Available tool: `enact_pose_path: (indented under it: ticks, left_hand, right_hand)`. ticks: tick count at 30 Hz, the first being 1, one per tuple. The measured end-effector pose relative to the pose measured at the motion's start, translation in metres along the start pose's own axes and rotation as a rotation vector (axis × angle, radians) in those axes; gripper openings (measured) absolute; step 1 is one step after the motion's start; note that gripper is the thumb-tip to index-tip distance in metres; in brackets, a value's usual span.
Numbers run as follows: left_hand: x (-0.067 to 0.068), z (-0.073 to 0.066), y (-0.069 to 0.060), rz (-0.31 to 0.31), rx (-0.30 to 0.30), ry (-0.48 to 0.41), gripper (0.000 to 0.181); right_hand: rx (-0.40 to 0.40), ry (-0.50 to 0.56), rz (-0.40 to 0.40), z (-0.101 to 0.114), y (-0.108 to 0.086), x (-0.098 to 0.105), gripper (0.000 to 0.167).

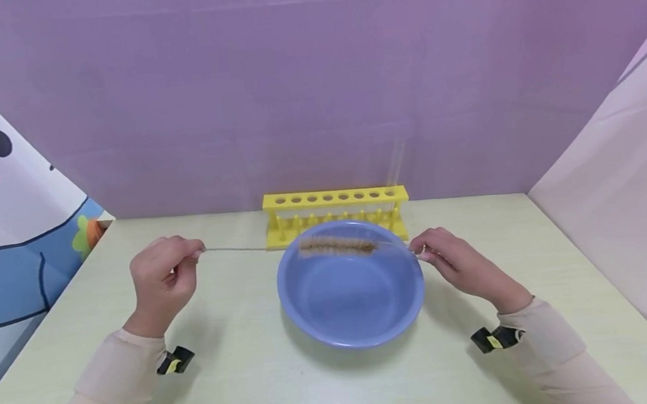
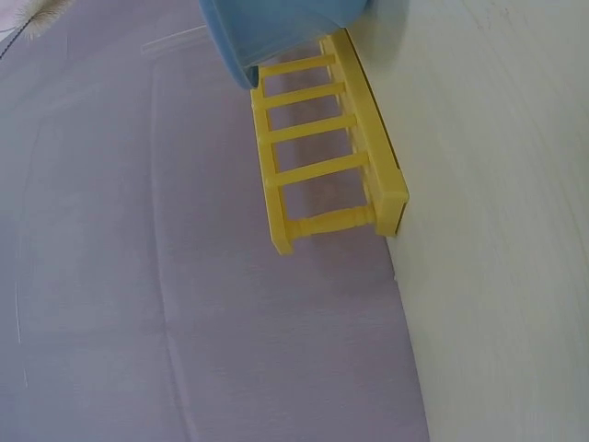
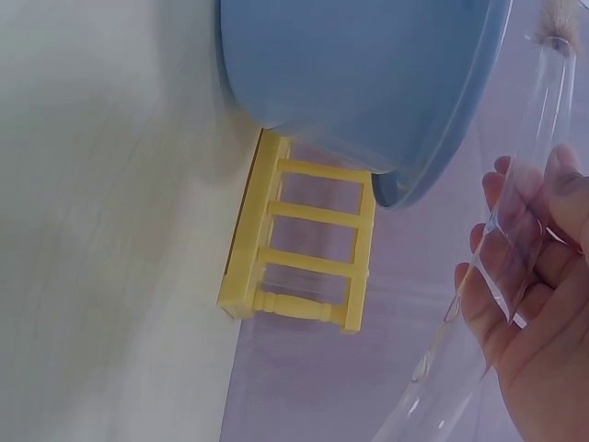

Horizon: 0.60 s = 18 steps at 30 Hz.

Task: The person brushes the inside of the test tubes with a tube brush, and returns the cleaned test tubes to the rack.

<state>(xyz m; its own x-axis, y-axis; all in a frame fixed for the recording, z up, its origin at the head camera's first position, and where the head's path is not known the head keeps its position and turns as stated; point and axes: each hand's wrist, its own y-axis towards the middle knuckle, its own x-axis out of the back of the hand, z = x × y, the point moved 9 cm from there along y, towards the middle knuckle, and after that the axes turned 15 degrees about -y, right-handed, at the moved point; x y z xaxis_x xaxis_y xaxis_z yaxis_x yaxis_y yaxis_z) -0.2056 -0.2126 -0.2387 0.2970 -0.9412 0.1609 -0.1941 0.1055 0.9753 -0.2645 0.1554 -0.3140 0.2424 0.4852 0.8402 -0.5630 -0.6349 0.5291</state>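
Observation:
My left hand [image 1: 165,277] pinches the twisted wire handle of a test tube brush [image 1: 336,246], held level above the basin. The brush's tan bristles point right. With thumb and fingers, my right hand [image 1: 467,260] holds a clear glass test tube [image 3: 529,175], tilted in the right wrist view. The bristle tip is at the tube's mouth; how far in it reaches is hard to tell. Below both is a round blue basin [image 1: 351,296]. In the left wrist view only a bit of bristle and wire shows at the upper left corner; the left hand is out of that view.
Behind the basin stands a yellow test tube rack [image 1: 335,198] with a row of holes and pegs. Another clear test tube [image 1: 396,163] stands upright at its right end. The pale table [image 1: 240,376] meets a purple backdrop [image 1: 313,87] at the back.

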Motion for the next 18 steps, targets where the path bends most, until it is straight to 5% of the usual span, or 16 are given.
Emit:
enact_pose_path:
  ticks: [18]
  left_hand:
    - [0.0008, -0.0012, 0.0003, 0.020, -0.066, 0.009, 0.034]
  right_hand:
    - [0.055, 0.093, 0.043, 0.0100, 0.0024, 0.0035, 0.030]
